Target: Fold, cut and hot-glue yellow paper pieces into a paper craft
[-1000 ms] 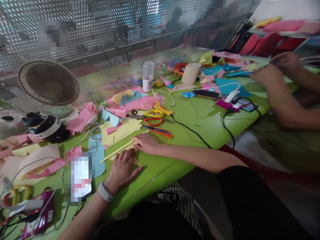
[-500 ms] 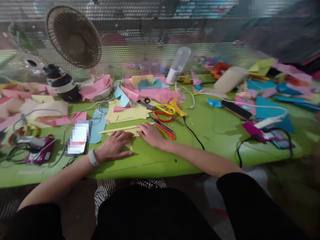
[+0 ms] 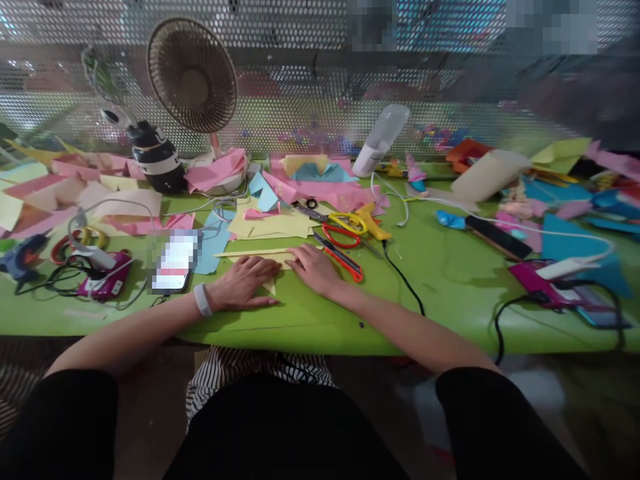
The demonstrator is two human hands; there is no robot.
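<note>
My left hand (image 3: 246, 281) lies flat on a folded sheet of pale yellow paper (image 3: 257, 253), fingers stretched forward and thumb apart. My right hand (image 3: 315, 270) rests beside it, its extended fingertips pressing on the narrow folded band along the sheet's far edge. Both palms hide much of the sheet; one pointed corner shows below the left fingers. Just right of my right hand lie a red-and-black utility knife (image 3: 345, 261), scissors with yellow and red handles (image 3: 347, 222), and a yellow glue gun (image 3: 374, 223) on its cord.
A phone (image 3: 175, 261) lies left of my left hand. Purple power strips (image 3: 113, 277) with cables sit at both sides. Behind are pink and yellow papers (image 3: 273, 223), a fan (image 3: 195, 87), a black bottle (image 3: 157, 160) and a white lamp-like bottle (image 3: 383, 140). The green table (image 3: 310, 330) ends near my lap.
The camera view has shifted, so the table items appear further right. Both hands stay on the yellow paper in nearly the same pose.
</note>
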